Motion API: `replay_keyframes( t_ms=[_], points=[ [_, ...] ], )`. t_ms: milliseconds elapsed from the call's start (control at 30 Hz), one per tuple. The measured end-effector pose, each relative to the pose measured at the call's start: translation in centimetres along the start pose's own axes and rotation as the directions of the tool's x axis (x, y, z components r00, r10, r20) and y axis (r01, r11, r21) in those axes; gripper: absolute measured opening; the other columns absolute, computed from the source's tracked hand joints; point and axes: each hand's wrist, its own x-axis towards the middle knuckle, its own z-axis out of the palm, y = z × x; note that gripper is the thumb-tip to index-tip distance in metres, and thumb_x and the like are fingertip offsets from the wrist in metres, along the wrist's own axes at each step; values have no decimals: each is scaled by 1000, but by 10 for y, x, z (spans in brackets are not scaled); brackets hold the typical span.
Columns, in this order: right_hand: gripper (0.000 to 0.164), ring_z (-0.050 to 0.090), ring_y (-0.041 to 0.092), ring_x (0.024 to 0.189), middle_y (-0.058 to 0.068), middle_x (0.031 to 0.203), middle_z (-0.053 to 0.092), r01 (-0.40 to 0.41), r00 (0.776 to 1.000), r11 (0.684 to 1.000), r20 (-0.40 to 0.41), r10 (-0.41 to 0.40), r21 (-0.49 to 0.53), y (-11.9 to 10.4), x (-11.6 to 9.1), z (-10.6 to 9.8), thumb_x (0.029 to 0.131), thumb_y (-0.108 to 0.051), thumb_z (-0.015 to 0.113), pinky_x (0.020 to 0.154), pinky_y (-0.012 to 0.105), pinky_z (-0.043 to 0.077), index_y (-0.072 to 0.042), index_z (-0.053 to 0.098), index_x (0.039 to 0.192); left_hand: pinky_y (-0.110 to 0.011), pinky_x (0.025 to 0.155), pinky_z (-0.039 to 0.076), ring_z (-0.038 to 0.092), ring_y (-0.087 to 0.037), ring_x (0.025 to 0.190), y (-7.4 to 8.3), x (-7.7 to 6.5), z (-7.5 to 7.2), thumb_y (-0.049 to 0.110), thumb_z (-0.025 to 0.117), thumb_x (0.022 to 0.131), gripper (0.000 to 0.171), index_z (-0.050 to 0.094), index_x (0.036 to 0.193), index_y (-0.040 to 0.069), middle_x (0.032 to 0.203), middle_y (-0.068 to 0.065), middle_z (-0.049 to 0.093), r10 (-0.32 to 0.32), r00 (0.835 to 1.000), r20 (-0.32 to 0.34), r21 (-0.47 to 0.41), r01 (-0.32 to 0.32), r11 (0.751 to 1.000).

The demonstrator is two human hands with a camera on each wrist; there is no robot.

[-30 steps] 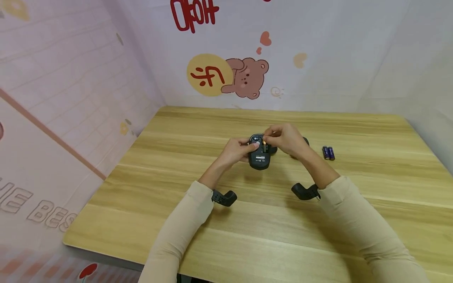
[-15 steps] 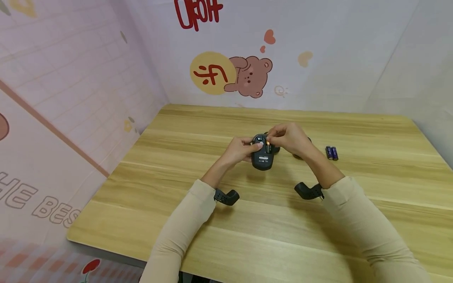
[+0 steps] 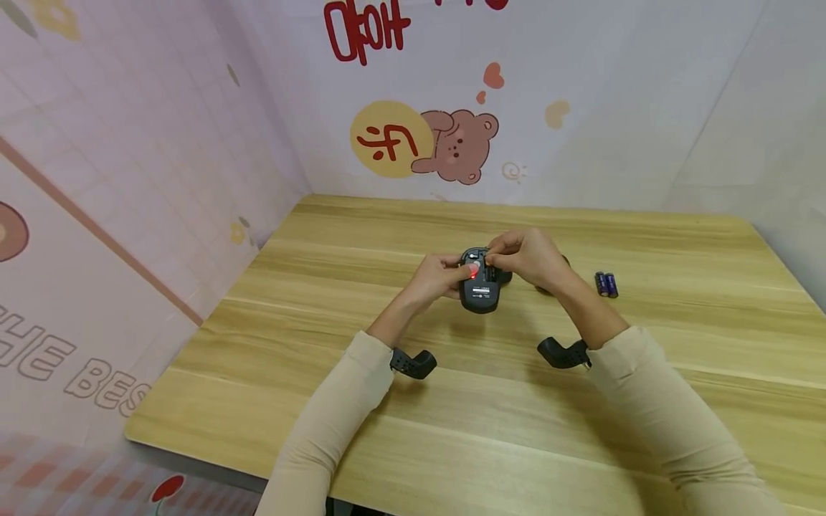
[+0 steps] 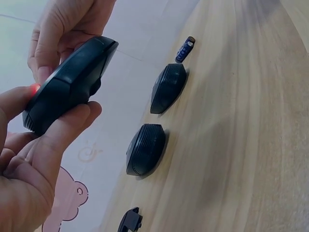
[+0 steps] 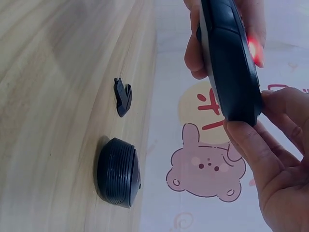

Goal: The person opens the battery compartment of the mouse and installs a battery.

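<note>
My left hand (image 3: 437,279) holds a black computer mouse (image 3: 479,295) underside up above the table, its thumb lying on the underside. A red light glows by that thumb. The mouse's battery slot (image 3: 492,274) is uncovered, with a dark battery inside that is partly hidden. With thumb and fingers, my right hand (image 3: 530,256) pinches the mouse's far end beside the slot. In the right wrist view the right thumb and index finger sit on either side of the mouse's end (image 5: 231,72).
Two more black mice, a nearer one (image 4: 146,151) and a farther one (image 4: 169,88), rest on the wooden table (image 3: 361,236). A small black battery cover (image 5: 122,98) lies by them. Two blue batteries (image 3: 606,284) lie side by side at the right. A printed cloth hangs behind.
A red light has come on under the mouse by my left thumb. The battery's gold end, visible before, is now mostly covered by my right fingers. Both hands keep nearly the same place.
</note>
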Motion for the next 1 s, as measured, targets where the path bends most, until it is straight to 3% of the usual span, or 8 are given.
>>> replay_keyframes(
  t_ms=[200, 1000],
  points=[
    [9, 63, 33, 104, 18, 111, 64, -37, 999, 998, 8, 37, 55, 0, 0, 2, 87, -8, 68, 77, 42, 56, -1, 71, 90, -35, 70, 58, 69, -27, 85, -1, 1, -2, 16, 60, 94, 41, 54, 130, -2, 104, -23, 66, 5, 1000, 1, -23, -5, 1000],
    [8, 61, 36, 105, 20, 115, 62, -44, 999, 998, -5, 45, 41, -2, 2, 4, 87, -5, 68, 78, 43, 56, 1, 71, 90, -35, 71, 58, 70, -25, 83, 0, 1, -4, 16, 60, 94, 38, 57, 127, -3, 102, -24, 67, 14, 1000, 21, -17, -14, 1000]
  ],
)
